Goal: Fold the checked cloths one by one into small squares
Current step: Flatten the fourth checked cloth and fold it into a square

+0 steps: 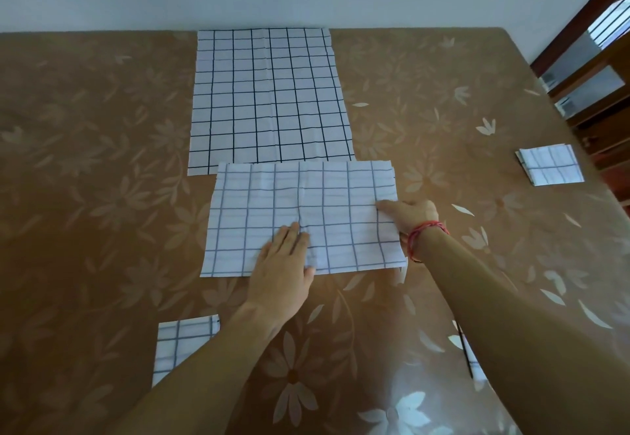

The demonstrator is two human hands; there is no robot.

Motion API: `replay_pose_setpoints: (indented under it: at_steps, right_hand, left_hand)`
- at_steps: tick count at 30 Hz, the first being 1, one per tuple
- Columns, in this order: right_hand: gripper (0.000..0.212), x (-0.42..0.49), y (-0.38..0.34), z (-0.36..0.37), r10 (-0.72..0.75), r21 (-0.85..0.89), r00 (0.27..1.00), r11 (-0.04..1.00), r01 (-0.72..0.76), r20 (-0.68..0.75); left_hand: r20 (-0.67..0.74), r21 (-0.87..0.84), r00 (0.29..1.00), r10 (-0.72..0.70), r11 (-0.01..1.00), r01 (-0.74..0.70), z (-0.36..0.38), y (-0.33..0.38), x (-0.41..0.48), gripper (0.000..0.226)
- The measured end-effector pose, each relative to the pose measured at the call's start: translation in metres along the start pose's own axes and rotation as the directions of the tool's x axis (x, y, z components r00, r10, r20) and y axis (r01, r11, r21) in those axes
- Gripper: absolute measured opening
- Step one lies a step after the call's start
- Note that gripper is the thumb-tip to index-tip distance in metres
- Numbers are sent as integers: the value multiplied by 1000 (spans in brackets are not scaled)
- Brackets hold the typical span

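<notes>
Two hands down on half-folded cloth at mid surface; overlapped near edge of spread cloth. Pressed left hand flat, fingers straight, on its near middle. Pinched its rt edge w/ right hand, forefinger on top; wore red thread at that wrist. Noted small folded square far rt, another partly under left forearm.

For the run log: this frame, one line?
left hand flat on half-folded cloth | right hand grips its right edge | unfolded cloth behind
</notes>
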State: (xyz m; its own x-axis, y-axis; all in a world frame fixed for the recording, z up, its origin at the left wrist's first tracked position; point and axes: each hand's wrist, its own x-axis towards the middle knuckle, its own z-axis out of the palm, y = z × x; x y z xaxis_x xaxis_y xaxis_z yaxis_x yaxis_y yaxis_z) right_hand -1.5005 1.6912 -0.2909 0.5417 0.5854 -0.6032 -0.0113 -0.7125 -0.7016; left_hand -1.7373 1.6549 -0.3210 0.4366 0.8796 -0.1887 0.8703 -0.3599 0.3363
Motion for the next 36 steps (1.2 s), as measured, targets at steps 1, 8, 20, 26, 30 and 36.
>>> replay_pose_setpoints:
  at_steps: [1,8,20,26,30,36]
  right_hand:
    - [22,-3,0,-2,-21,-16,1000,1000,21,-3]
    - [21,-22,11,-14,-74,43,996,996,76,-47]
    - [15,-74,45,-26,74,303,995,952,-50,-68]
    - [23,-112,54,-21,105,405,980,899,-168,171]
    - [27,-132,62,-27,32,339,950,930,-143,312]
    - [22,-149,72,-42,-118,-24,974,992,125,195]
  left_hand:
    - [2,1,1000,6,1000,-6,-1,0,0,62]
    - [-60,-38,997,40,998,-42,-7,3,-4,64]
    - [18,3,984,176,984,-177,-3,29,-28,80]
    - [37,-21,992,119,993,-118,-3,26,-45,69]
    - [47,-77,995,87,994,-83,-10,21,-59,73]
    - [71,-204,991,115,974,-99,-17,10,-81,83]
